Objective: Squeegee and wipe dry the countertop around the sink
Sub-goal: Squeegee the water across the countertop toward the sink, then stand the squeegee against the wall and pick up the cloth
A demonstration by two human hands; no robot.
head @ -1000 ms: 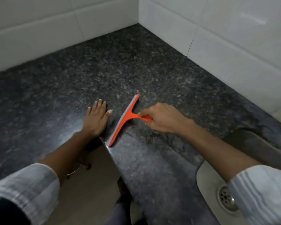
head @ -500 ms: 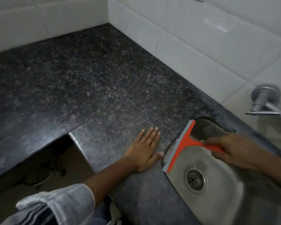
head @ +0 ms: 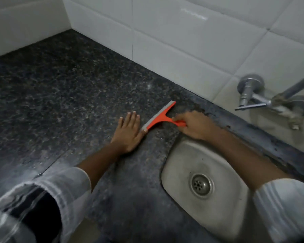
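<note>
An orange squeegee [head: 159, 117] with a grey blade lies blade-down on the dark speckled granite countertop [head: 68, 95], just beyond the far left corner of the steel sink [head: 186, 160]. My right hand [head: 195, 125] grips its orange handle, with the forearm crossing over the sink. My left hand [head: 128, 132] rests flat on the counter, fingers spread, its thumb side touching the near end of the blade.
White wall tiles [head: 165, 41] border the counter at the back and left. A chrome tap [head: 253, 97] juts from the wall above the sink. The sink drain [head: 201, 185] is uncovered. The counter's strip behind the sink is narrow and worn.
The squeegee has moved from over the sink's left edge back onto the counter beyond the sink corner. My left hand stays flat beside it; the view shifted right.
</note>
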